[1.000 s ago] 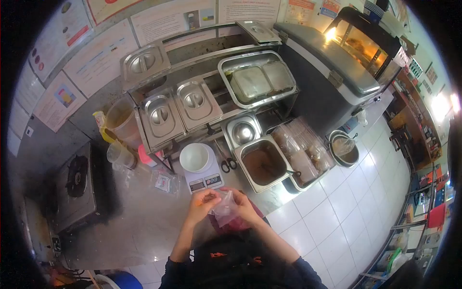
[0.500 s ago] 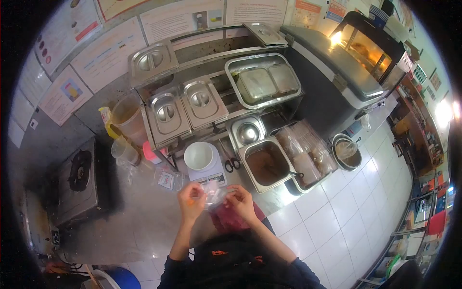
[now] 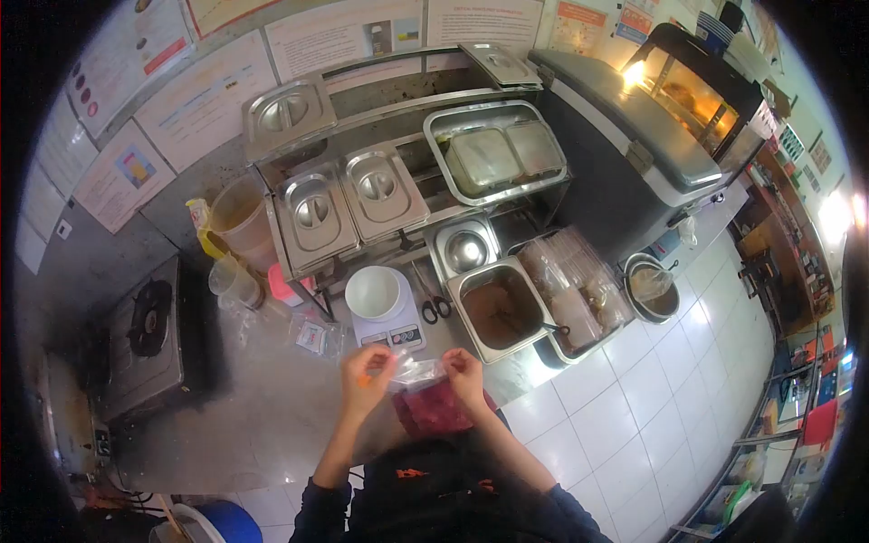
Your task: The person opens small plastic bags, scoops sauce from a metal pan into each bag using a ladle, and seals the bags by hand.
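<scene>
A small clear plastic bag stretches between my two hands above the counter's front edge. My left hand pinches its left side; something orange shows at that palm, too small to name. My right hand pinches the bag's other side with closed fingers. Below lies a dark red cloth. Just beyond the bag stands a white kitchen scale carrying a white bowl. Black-handled scissors lie right of the scale. To its left is a clear packet with a printed label.
A deep steel pan of brown contents sits at the right, beside a tray of plastic-wrapped items. Lidded steel pans fill the rack behind. A gas stove stands left, near plastic jugs.
My hands have moved slightly apart, pulling the plastic bag wider and flatter between them. My right hand has shifted a little to the right. More of the red cloth shows.
</scene>
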Demonstrator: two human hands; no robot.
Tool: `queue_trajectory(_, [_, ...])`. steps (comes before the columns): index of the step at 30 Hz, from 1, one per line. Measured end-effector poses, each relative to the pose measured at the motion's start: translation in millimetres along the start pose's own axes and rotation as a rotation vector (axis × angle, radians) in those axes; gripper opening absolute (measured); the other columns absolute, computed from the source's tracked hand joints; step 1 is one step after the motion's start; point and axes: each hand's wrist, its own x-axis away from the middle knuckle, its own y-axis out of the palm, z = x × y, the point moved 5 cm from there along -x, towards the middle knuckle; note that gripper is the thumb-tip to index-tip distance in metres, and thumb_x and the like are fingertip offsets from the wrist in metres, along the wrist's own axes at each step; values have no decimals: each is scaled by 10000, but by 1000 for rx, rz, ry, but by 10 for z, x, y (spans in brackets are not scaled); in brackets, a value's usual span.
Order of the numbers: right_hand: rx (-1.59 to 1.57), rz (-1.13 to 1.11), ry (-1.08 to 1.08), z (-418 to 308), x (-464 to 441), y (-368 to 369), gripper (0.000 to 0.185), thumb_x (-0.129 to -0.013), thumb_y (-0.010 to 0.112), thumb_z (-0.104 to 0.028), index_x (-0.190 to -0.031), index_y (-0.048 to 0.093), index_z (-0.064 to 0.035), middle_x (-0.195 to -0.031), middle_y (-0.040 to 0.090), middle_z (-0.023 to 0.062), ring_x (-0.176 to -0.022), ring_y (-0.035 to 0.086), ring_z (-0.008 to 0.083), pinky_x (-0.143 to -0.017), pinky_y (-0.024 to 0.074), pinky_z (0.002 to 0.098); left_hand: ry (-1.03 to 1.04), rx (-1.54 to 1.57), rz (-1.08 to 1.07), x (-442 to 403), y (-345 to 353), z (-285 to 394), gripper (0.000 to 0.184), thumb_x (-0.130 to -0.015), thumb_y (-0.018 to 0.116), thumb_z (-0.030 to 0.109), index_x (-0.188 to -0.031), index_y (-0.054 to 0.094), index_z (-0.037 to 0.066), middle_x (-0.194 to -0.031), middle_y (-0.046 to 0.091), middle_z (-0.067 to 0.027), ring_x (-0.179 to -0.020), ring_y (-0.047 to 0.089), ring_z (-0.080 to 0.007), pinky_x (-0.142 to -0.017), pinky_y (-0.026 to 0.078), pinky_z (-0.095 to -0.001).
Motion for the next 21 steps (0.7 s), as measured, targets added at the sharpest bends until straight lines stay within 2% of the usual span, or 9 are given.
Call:
queue_trajectory(1, [277,68,-113,-56,-13,-17,107,-825,565,-25,-929,583,-4,-849,603,49,-821,580,136,-712,468,265,-41,41,46,-14,-62,-30,43,-775,626,3,-795,589,-6,-763,615,-45,-734,613,-108,-649,493,-236])
queue_trajectory(2, [276,66,-115,-52,-3,-16,107,-825,565,-25,-929,583,-4,-849,603,49,-821,580,136,-712,468,265,-40,40,49,-21,-79,-27,43,-775,626,3,-795,589,-6,-763,615,-45,-734,613,-108,-649,493,-236])
queue_trajectory(4, [943,70,-647,-323,156,131,152,-820,582,-41,-967,590,-2,-971,591,79,-908,564,162,-748,464,283,-122,229,33,-33,-96,-52,59,-774,630,-24,-807,585,-6,-788,607,-30,-742,608,-93,-642,489,-217])
queue_trajectory(8, [513,-86,-469,-793,249,243,213,-809,595,-43,-1018,589,-2,-1121,549,99,-995,529,168,-779,458,300,-201,587,64,-24,56,3,83,-771,626,-50,-823,577,-9,-813,607,-35,-749,611,-99,-646,488,-206])
queue_trajectory(10, [-140,-211,-220,-786,224,282,193,-804,592,-28,-993,604,7,-1045,602,88,-895,560,136,-731,463,281,-236,586,18,-5,159,-30,91,-774,618,-58,-837,576,-8,-835,615,-51,-763,613,-106,-661,491,-209])
queue_trajectory(13, [251,-218,-166,-782,218,168,126,-810,571,-5,-924,621,16,-878,641,47,-763,583,113,-673,464,253,-144,416,-85,38,253,9,72,-776,612,-59,-819,581,-10,-807,617,-52,-760,613,-111,-669,495,-219])
queue_trajectory(17, [276,-79,-211,-611,127,80,76,-807,566,12,-841,634,18,-742,639,26,-657,580,95,-624,454,227,-79,375,-66,27,134,-33,44,-777,613,-41,-797,587,-12,-766,618,-51,-734,604,-111,-657,485,-221])
queue_trajectory(20, [353,58,-245,-459,131,39,176,-808,577,-44,-975,594,9,-720,634,61,-626,599,164,-617,466,265,92,168,224,-35,-310,42,42,-778,584,-33,-746,586,-6,-724,605,-46,-670,574,-105,-602,456,-213])
queue_trajectory(21, [692,53,-279,-314,99,36,282,-813,581,-90,-1078,534,-3,-734,628,81,-638,602,206,-626,470,286,67,236,302,-37,-448,11,56,-778,571,-34,-733,584,-4,-729,599,-44,-655,563,-103,-584,446,-211])
